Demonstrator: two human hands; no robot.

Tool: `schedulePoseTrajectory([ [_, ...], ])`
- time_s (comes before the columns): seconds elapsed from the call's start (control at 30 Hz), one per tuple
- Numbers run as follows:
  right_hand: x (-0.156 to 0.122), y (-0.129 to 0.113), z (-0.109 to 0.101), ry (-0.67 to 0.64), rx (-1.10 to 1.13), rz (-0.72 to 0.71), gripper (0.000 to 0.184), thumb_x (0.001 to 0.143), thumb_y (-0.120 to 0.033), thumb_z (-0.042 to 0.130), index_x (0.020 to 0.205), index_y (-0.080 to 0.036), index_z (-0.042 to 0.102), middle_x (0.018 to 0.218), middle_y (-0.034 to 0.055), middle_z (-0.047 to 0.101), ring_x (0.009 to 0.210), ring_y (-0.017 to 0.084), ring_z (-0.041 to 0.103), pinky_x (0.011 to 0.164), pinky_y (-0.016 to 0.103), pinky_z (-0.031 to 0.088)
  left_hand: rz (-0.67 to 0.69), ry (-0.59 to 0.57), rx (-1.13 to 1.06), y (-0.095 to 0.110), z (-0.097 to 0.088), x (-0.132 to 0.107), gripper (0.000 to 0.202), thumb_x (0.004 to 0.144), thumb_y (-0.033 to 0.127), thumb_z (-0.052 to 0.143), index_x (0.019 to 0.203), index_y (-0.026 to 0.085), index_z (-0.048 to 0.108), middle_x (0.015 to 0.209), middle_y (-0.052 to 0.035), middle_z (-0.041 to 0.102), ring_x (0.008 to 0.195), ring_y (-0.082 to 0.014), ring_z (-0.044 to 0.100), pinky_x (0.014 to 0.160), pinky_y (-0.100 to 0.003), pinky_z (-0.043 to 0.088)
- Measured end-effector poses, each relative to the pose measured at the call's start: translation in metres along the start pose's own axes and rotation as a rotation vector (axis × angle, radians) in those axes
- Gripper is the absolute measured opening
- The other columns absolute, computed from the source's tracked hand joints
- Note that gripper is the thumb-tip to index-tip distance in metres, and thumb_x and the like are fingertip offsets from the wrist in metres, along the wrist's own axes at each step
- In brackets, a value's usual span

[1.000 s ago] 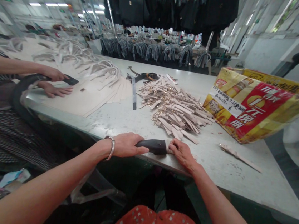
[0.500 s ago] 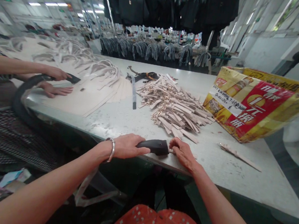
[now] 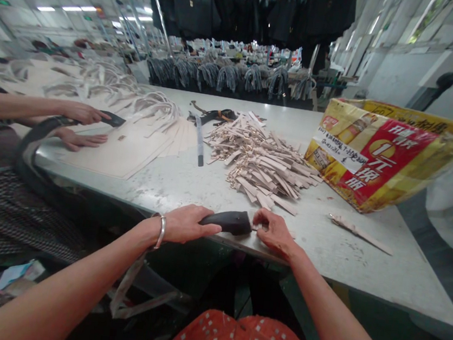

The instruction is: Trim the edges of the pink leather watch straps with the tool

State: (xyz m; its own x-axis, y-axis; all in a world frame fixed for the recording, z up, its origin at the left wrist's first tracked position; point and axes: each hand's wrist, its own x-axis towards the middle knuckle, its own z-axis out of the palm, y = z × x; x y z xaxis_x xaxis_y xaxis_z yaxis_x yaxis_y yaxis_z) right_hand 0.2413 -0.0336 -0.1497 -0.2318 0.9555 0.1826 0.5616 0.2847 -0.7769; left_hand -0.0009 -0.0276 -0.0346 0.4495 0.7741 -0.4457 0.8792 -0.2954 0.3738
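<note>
**Long pale work surface [image 3: 346, 265]**, scuffed and flecked with offcuts. Beyond its far edge: black bags [image 3: 244, 14], hanging in rows.

On the surface, right: a red-and-yellow printed carton [image 3: 379, 157], tilted, with a white handwritten label.
On the surface, centre: a loose pile of pale leather straps [image 3: 262, 166] with gold-coloured metal fittings.
On the surface, left: a fanned stack of pale leather panels [image 3: 127, 145], with a co-worker's left and right hands [image 3: 80, 126] resting on it, one gripping a small black-handled tool [image 3: 113, 119].
On the surface, right of the near edge: one loose leather offcut [image 3: 360, 234].

At the near edge of the surface: the left hand [image 3: 189, 225], wearing a silver bangle [image 3: 161, 233], closed around a black-handled tool [image 3: 226, 222]. Its working end is hidden. The right hand [image 3: 274, 233] pinches a pale leather strip [image 3: 280, 233] just beside the tool.
</note>
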Motion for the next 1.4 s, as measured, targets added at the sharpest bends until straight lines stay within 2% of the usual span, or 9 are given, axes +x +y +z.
schedulePoseTrajectory([
  [0.13, 0.000, 0.001, 0.000, 0.001, 0.007, 0.004, 0.028, 0.057, -0.009, 0.047, 0.080, -0.020, 0.057, 0.075, -0.0021, 0.059, 0.070, 0.013, 0.050, 0.064, 0.023, 0.036, -0.001, 0.083, 0.038, 0.000, 0.006, -0.002, 0.051, 0.080, 0.062, 0.032, 0.089, 0.019, 0.058, 0.067, -0.0014, 0.062, 0.054, -0.0162, 0.059, 0.050, -0.025, 0.041],
  [0.23, 0.000, 0.002, 0.000, -0.014, 0.025, 0.013, 0.029, 0.057, -0.008, 0.046, 0.081, -0.020, 0.058, 0.075, -0.0024, 0.059, 0.068, 0.012, 0.050, 0.062, 0.022, 0.036, 0.019, 0.174, 0.178, 0.001, 0.013, -0.010, 0.052, 0.081, 0.062, 0.031, 0.093, 0.020, 0.059, 0.080, -0.0063, 0.066, 0.075, -0.0221, 0.062, 0.065, -0.029, 0.044],
  [0.33, 0.000, 0.002, -0.002, -0.024, 0.069, 0.008, 0.029, 0.058, -0.007, 0.046, 0.082, -0.020, 0.057, 0.079, -0.0016, 0.061, 0.072, 0.013, 0.052, 0.066, 0.023, 0.037, 0.022, 0.182, 0.326, 0.007, 0.020, -0.017, 0.053, 0.081, 0.062, 0.030, 0.101, 0.021, 0.058, 0.086, -0.0097, 0.067, 0.083, -0.0267, 0.062, 0.070, -0.034, 0.044],
  [0.43, -0.001, 0.002, -0.004, -0.034, 0.106, 0.006, 0.032, 0.062, -0.007, 0.047, 0.089, -0.020, 0.058, 0.083, -0.0004, 0.062, 0.078, 0.014, 0.055, 0.072, 0.025, 0.039, 0.018, 0.165, 0.417, 0.016, 0.027, -0.020, 0.053, 0.082, 0.061, 0.029, 0.105, 0.021, 0.056, 0.087, -0.0116, 0.068, 0.083, -0.0288, 0.063, 0.070, -0.037, 0.044],
  [0.57, -0.001, 0.004, -0.005, -0.035, 0.138, 0.014, 0.048, 0.066, -0.005, 0.044, 0.109, -0.023, 0.054, 0.090, 0.0004, 0.063, 0.083, 0.015, 0.056, 0.078, 0.026, 0.040, -0.002, 0.188, 0.467, 0.026, 0.032, -0.018, 0.053, 0.083, 0.061, 0.026, 0.102, 0.020, 0.055, 0.087, -0.0130, 0.068, 0.082, -0.0299, 0.063, 0.068, -0.037, 0.045],
  [0.63, 0.000, 0.005, -0.004, -0.031, 0.132, 0.018, 0.052, 0.067, -0.004, 0.042, 0.113, -0.023, 0.053, 0.092, 0.0008, 0.063, 0.084, 0.015, 0.055, 0.078, 0.026, 0.040, 0.002, 0.197, 0.478, 0.031, 0.033, -0.017, 0.052, 0.083, 0.060, 0.026, 0.098, 0.020, 0.055, 0.085, -0.0128, 0.068, 0.080, -0.0302, 0.064, 0.066, -0.037, 0.045],
  [0.83, -0.001, 0.000, -0.008, -0.038, 0.062, 0.022, 0.055, 0.067, -0.007, 0.040, 0.119, -0.023, 0.052, 0.084, 0.0010, 0.060, 0.078, 0.017, 0.053, 0.075, 0.028, 0.039, -0.005, 0.194, 0.486, 0.044, 0.031, -0.009, 0.052, 0.082, 0.061, 0.028, 0.098, 0.019, 0.056, 0.085, -0.0126, 0.068, 0.080, -0.0296, 0.064, 0.066, -0.036, 0.045],
  [1.17, -0.002, -0.001, -0.011, -0.073, 0.150, -0.006, 0.066, 0.062, -0.006, 0.039, 0.125, -0.023, 0.047, 0.099, 0.0021, 0.062, 0.089, 0.018, 0.054, 0.083, 0.029, 0.038, 0.036, 0.153, 0.507, 0.027, 0.018, -0.007, 0.056, 0.082, 0.063, 0.027, 0.102, 0.021, 0.057, 0.086, -0.0118, 0.068, 0.080, -0.0297, 0.064, 0.066, -0.037, 0.045],
  [1.4, -0.002, -0.005, -0.012, -0.039, 0.096, 0.050, 0.066, 0.062, -0.008, 0.036, 0.125, -0.023, 0.048, 0.081, 0.0003, 0.059, 0.076, 0.018, 0.051, 0.075, 0.030, 0.039, 0.018, 0.160, 0.460, 0.041, 0.019, 0.004, 0.058, 0.079, 0.065, 0.030, 0.101, 0.020, 0.060, 0.086, -0.0121, 0.068, 0.080, -0.0280, 0.063, 0.068, -0.036, 0.044],
])
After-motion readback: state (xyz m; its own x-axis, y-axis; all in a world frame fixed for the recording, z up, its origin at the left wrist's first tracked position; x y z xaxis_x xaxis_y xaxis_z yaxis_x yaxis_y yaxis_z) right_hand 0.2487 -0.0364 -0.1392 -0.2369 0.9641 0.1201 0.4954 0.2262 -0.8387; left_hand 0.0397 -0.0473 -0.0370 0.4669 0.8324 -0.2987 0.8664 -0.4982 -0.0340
